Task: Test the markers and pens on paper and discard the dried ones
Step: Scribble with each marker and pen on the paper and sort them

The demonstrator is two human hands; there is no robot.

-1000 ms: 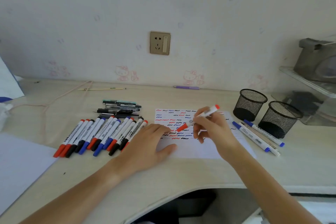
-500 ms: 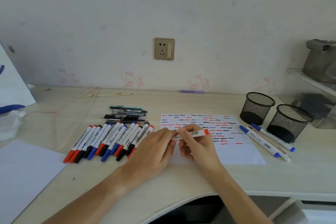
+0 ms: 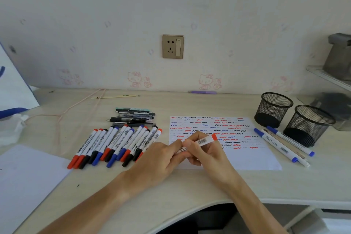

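Both hands hold one red marker (image 3: 204, 141) level over the left edge of the test paper (image 3: 247, 157), which is covered in red, blue and black squiggles. My right hand (image 3: 207, 153) grips the white barrel; its red end points right. My left hand (image 3: 161, 159) closes around the marker's left end, which is hidden under the fingers. A row of several red, blue and black markers (image 3: 115, 146) lies left of the paper, with a small pile of dark pens (image 3: 133, 118) behind it. Three markers (image 3: 283, 145) lie right of the paper.
Two black mesh cups (image 3: 273, 109) (image 3: 308, 125) stand at the right, beside a shelf (image 3: 330, 80). A white sheet (image 3: 24, 182) lies at the front left. A purple pen (image 3: 202, 92) and a pale stick (image 3: 114, 96) rest by the wall. A cord (image 3: 62, 114) runs across the left.
A second ago my right hand wrote on the paper with the red marker while the left lay flat. Now the marker is lifted level and my left hand has closed on its left end.
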